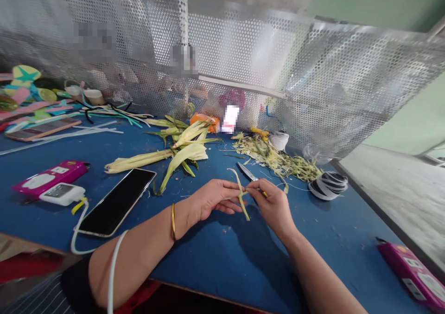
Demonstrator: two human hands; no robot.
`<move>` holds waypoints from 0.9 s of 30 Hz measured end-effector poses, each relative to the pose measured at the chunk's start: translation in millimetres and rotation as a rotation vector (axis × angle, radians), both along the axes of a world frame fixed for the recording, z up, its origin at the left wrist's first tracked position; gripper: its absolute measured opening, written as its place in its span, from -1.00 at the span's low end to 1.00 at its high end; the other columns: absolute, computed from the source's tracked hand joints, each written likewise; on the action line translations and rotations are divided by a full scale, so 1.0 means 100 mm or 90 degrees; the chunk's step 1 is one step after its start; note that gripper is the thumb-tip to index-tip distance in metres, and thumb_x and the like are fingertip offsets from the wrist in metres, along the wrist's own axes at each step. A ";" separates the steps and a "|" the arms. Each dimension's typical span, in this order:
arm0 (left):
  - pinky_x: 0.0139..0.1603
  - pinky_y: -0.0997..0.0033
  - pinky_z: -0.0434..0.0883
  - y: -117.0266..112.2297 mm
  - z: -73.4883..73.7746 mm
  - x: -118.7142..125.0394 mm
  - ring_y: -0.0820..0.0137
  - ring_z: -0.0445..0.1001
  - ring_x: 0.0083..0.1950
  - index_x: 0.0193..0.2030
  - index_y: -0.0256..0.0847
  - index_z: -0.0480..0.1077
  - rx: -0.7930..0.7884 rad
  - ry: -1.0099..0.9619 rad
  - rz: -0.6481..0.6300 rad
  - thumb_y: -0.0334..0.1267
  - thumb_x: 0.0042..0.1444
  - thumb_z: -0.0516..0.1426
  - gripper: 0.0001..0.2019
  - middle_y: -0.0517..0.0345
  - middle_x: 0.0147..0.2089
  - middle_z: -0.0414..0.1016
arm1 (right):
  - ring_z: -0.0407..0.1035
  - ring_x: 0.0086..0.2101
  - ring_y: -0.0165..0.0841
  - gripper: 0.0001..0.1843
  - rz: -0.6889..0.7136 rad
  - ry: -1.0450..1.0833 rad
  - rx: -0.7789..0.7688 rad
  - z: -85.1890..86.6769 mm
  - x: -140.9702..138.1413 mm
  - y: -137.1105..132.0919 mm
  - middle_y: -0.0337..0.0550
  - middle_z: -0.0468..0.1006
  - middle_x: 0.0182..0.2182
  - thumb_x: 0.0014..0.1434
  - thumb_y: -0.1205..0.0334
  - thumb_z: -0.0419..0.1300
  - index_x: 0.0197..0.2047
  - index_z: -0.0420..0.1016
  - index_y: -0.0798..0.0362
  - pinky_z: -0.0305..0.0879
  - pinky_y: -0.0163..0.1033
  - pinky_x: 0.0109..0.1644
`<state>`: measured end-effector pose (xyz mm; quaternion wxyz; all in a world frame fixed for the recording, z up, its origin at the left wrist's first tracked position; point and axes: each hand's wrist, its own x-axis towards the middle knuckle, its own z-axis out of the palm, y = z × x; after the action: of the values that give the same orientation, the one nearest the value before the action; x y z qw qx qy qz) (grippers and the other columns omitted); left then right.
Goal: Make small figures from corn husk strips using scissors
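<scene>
Strips of pale green corn husk (239, 191) cross each other between my two hands, above the blue table. My left hand (217, 198) pinches the strips from the left, its lower fingers stretched out beneath them. From the other side, my right hand (270, 202) grips a strip's end between thumb and forefinger. Scissors (246, 171) show their blades just past my right hand, and a bit of yellow handle shows by its fingers; whether the hand holds them I cannot tell. Beyond my left hand lies a bunch of corn husks (186, 154).
A pile of husk scraps (267, 151) and a roll of white-and-black strip (327, 185) lie at the right. To the left are a phone (118, 202), a purple power strip (52, 179) and a white cable (113, 267) across my forearm. A perforated metal screen (239, 45) stands behind.
</scene>
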<state>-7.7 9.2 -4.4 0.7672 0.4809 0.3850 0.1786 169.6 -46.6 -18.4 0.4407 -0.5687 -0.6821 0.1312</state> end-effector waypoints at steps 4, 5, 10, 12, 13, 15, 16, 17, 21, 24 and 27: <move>-0.39 0.51 0.41 -0.02 0.00 0.01 0.37 0.61 -0.36 -0.13 -0.24 0.52 -0.006 0.021 -0.005 -0.09 -0.10 0.35 -0.60 -0.04 -0.19 0.64 | 0.41 -0.34 -0.31 -0.81 -0.002 -0.019 0.022 -0.01 -0.01 -0.01 -0.18 0.54 -0.38 0.26 0.22 0.11 -0.36 0.50 -0.01 0.28 -0.25 -0.23; -0.44 0.54 0.38 -0.02 0.01 0.01 0.39 0.60 -0.39 -0.12 -0.24 0.52 0.000 0.020 -0.008 -0.09 -0.08 0.34 -0.61 -0.05 -0.18 0.64 | 0.41 -0.34 -0.32 -0.82 -0.009 -0.020 0.026 -0.02 -0.01 -0.01 -0.18 0.54 -0.38 0.26 0.22 0.11 -0.35 0.50 -0.02 0.28 -0.25 -0.23; -0.61 0.60 0.18 -0.01 0.03 0.01 0.55 0.48 -0.57 -0.09 -0.24 0.52 0.050 0.021 -0.011 -0.13 -0.02 0.29 -0.65 -0.02 -0.19 0.64 | 0.44 -0.32 -0.33 -0.87 -0.048 -0.022 0.043 -0.03 -0.01 -0.01 -0.20 0.58 -0.36 0.24 0.24 0.15 -0.31 0.51 -0.02 0.29 -0.26 -0.23; -0.61 0.59 0.17 -0.02 0.02 0.01 0.54 0.48 -0.58 -0.12 -0.25 0.53 0.054 0.019 -0.006 -0.12 -0.03 0.29 -0.65 -0.02 -0.21 0.64 | 0.45 -0.31 -0.32 -0.89 -0.057 -0.022 0.049 -0.03 -0.02 -0.01 -0.20 0.59 -0.34 0.23 0.24 0.17 -0.30 0.52 -0.01 0.29 -0.27 -0.23; -0.61 0.59 0.17 -0.02 0.02 0.02 0.54 0.48 -0.58 -0.14 -0.25 0.53 0.055 0.020 0.000 -0.11 -0.04 0.30 -0.65 -0.01 -0.22 0.64 | 0.45 -0.32 -0.33 -0.90 -0.057 -0.020 0.049 -0.04 -0.02 -0.01 -0.21 0.59 -0.34 0.22 0.24 0.17 -0.29 0.52 -0.01 0.29 -0.27 -0.23; -0.62 0.58 0.16 -0.03 0.01 0.03 0.53 0.46 -0.58 -0.19 -0.27 0.53 0.058 0.026 0.025 -0.10 -0.09 0.32 -0.64 -0.01 -0.27 0.64 | 0.45 -0.35 -0.33 -0.90 -0.056 -0.007 0.041 -0.05 -0.03 -0.01 -0.22 0.59 -0.37 0.21 0.23 0.18 -0.30 0.52 -0.01 0.29 -0.27 -0.26; -0.62 0.58 0.15 -0.04 0.01 0.03 0.53 0.45 -0.59 -0.21 -0.28 0.53 0.062 0.031 0.039 -0.10 -0.12 0.34 -0.64 0.00 -0.30 0.64 | 0.44 -0.37 -0.34 -0.90 -0.058 0.006 0.034 -0.05 -0.04 -0.01 -0.22 0.59 -0.39 0.21 0.23 0.18 -0.31 0.52 -0.01 0.29 -0.27 -0.27; -0.63 0.58 0.14 -0.04 0.00 0.04 0.54 0.44 -0.60 -0.22 -0.29 0.53 0.066 0.036 0.051 -0.11 -0.13 0.34 -0.64 0.01 -0.33 0.63 | 0.44 -0.40 -0.34 -0.89 -0.063 0.022 0.026 -0.06 -0.04 -0.01 -0.23 0.58 -0.41 0.20 0.22 0.17 -0.33 0.51 -0.01 0.29 -0.27 -0.29; -0.62 0.57 0.16 -0.05 0.00 0.06 0.53 0.43 -0.61 -0.23 -0.30 0.53 0.078 0.057 0.070 -0.16 -0.10 0.32 -0.69 0.03 -0.37 0.62 | 0.41 -0.45 -0.34 -0.86 -0.067 0.061 -0.015 -0.06 -0.03 0.00 -0.23 0.55 -0.46 0.21 0.20 0.14 -0.33 0.51 0.00 0.28 -0.27 -0.34; -0.61 0.56 0.16 -0.07 -0.02 0.08 0.51 0.45 -0.59 -0.21 -0.30 0.53 0.118 0.076 0.055 -0.13 -0.06 0.29 -0.69 0.01 -0.37 0.61 | 0.42 -0.35 -0.31 -0.80 -0.039 0.040 -0.017 -0.03 0.00 0.01 -0.17 0.57 -0.38 0.23 0.17 0.12 -0.30 0.55 0.00 0.29 -0.24 -0.24; -0.63 0.55 0.14 -0.11 -0.06 0.10 0.47 0.46 -0.60 -0.27 -0.31 0.53 0.177 0.109 0.005 0.04 -0.03 0.25 -0.60 -0.01 -0.39 0.61 | 0.39 -0.32 -0.29 -0.81 -0.019 0.043 -0.022 -0.02 0.00 0.01 -0.15 0.52 -0.38 0.16 0.10 0.21 -0.32 0.60 0.00 0.28 -0.22 -0.21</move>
<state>2.7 -1.9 -10.8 0.6569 0.5944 0.4224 0.1919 169.7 -45.4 -20.6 0.4557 -0.5814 -0.6560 0.1552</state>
